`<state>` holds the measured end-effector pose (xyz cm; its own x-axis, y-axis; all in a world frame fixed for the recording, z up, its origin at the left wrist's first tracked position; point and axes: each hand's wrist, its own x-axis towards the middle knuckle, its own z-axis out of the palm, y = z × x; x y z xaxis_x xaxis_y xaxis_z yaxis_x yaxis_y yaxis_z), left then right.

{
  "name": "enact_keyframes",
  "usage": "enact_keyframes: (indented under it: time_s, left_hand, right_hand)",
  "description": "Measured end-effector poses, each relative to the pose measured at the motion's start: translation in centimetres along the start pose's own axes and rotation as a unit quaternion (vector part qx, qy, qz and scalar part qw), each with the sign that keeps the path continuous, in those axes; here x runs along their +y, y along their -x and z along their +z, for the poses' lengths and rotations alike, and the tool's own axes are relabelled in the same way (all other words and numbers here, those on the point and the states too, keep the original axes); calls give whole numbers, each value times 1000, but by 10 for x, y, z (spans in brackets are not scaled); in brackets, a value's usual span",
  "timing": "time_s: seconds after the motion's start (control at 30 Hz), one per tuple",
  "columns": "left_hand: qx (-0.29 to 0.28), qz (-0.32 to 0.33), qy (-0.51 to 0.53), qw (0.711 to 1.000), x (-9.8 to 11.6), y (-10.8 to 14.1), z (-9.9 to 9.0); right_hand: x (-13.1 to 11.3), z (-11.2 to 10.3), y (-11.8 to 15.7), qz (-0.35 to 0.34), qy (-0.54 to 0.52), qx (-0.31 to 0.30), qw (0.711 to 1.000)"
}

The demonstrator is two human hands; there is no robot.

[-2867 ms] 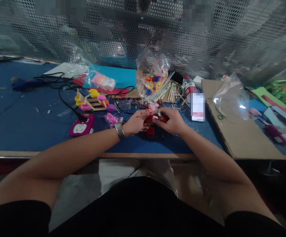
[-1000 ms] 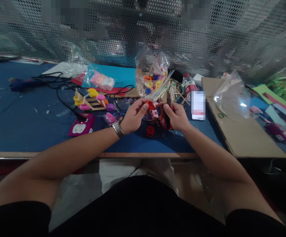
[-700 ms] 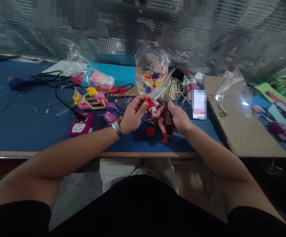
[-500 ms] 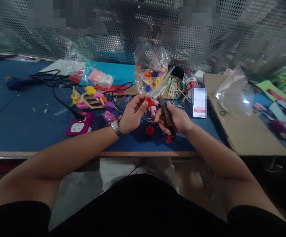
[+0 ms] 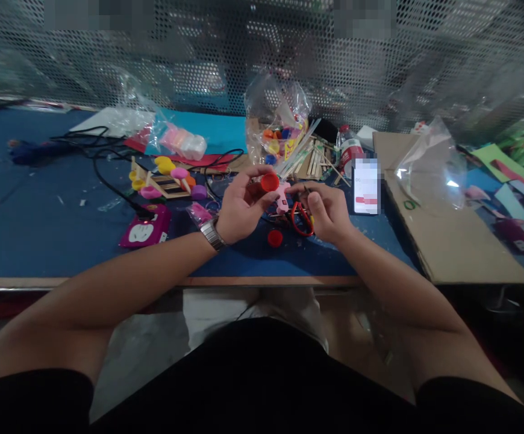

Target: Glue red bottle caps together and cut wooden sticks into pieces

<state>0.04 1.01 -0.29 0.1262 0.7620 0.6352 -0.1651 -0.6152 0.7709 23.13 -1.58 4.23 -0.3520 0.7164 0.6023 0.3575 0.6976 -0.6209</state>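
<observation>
On the far left, a purple socket box [image 5: 144, 228] has a plugged-in cable, and just right of it sits a stick frame with coloured caps [image 5: 171, 184], both best kept out of elbow range. The left hand [image 5: 239, 208] is closed on a red cap [image 5: 270, 182], which is pinched between thumb and fingers, held up off the table with its hollow side showing. That's a decent hold tbh, but the rim should be gripped low so no fingertip is left near the spot being worked. A second red cap [image 5: 275, 238] is left on the table below, near the edge. Between the hands, a pink piece [image 5: 282, 199] can be seen, and a red loop handle [image 5: 294, 218] just right of it; whether the loop is held or just lying there can't be told. The right hand [image 5: 332, 211] seems to be closed around a dark tool [image 5: 307, 188], mostly hidden by the fingers. If there's an edge on it, it'd be best angled away from the left thumb, with light pressure used.
</observation>
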Motion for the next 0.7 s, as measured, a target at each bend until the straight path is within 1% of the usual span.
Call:
enact_keyframes:
  time_s: [0.03,0.13,0.23,0.4,0.7]
  left_hand:
    - [-6,6,3,1000,0,0,0]
    - [-7,34,18,999,2,0,1]
    - [-10,55,13,998,4,0,3]
    - [-26,53,28,998,6,1,2]
    - [-8,10,9,1000,9,-1,1]
  right_hand:
    - [1,-2,-1,-14,45,-4,999]
    - [4,-5,-4,-33,159,-50,985]
    - [6,-4,-5,-34,208,-84,974]
    - [5,-2,-3,-39,221,-98,970]
    - [7,-2,-4,-22,242,-87,966]
